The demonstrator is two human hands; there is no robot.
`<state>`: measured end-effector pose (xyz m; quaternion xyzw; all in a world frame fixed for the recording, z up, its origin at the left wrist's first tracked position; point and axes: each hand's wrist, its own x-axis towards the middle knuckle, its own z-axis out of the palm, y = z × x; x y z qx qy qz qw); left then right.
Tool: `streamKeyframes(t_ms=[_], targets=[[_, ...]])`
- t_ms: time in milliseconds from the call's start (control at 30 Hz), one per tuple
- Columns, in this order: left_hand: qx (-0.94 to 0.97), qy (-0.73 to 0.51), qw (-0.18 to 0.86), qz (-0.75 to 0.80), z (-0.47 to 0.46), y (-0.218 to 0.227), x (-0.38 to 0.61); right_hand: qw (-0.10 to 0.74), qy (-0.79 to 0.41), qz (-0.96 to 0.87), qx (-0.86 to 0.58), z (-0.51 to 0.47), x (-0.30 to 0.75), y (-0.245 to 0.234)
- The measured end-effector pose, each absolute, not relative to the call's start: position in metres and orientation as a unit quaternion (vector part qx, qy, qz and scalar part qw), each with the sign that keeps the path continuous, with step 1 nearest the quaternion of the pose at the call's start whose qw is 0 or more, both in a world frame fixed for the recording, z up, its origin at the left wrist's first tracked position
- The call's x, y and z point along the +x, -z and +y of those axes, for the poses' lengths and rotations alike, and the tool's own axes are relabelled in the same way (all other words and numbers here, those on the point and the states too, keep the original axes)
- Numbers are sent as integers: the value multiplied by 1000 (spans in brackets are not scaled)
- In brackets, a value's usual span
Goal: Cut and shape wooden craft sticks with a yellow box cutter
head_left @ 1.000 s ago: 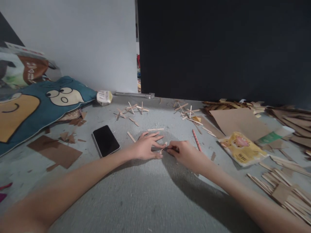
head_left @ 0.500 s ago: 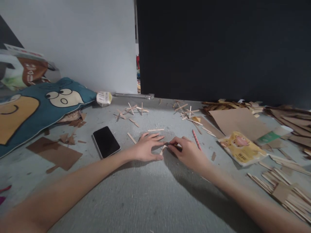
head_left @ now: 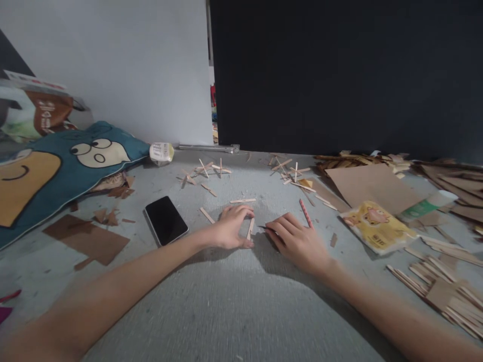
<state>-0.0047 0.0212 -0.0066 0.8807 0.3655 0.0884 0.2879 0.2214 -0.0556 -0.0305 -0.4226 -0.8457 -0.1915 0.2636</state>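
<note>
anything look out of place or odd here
The blue cartoon pillow, far left, looks out of place beside craft materials. Irregular cardboard scraps lie scattered between it and the phone. The wooden stick at the left hand shows no obvious damage.

A single camera, worn on the head, looks forward and down from above the near side of a grey surface. The forearms run in from the lower corners, putting the left hand and right hand near mid-view, fairly close. The view is wide, reaching from a pillow leftward to sticks rightward, and facing a white wall and black panel behind.
</note>
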Motion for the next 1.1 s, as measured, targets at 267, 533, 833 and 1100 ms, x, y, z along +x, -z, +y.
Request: streamKeyframes(t_ms=[267,533,833,1100], targets=[[884,-105,293,350,22,10,-7,259,161,-851,-428,-56,222,31],[871,-119,310,363,22,11,-4,253,156,-854,-428,-56,222,31],[831,-181,392,350,13,9,-4,288,156,-854,-405,-56,223,31],[817,-206,433,320,11,20,-4,313,147,-849,-399,-59,223,29]])
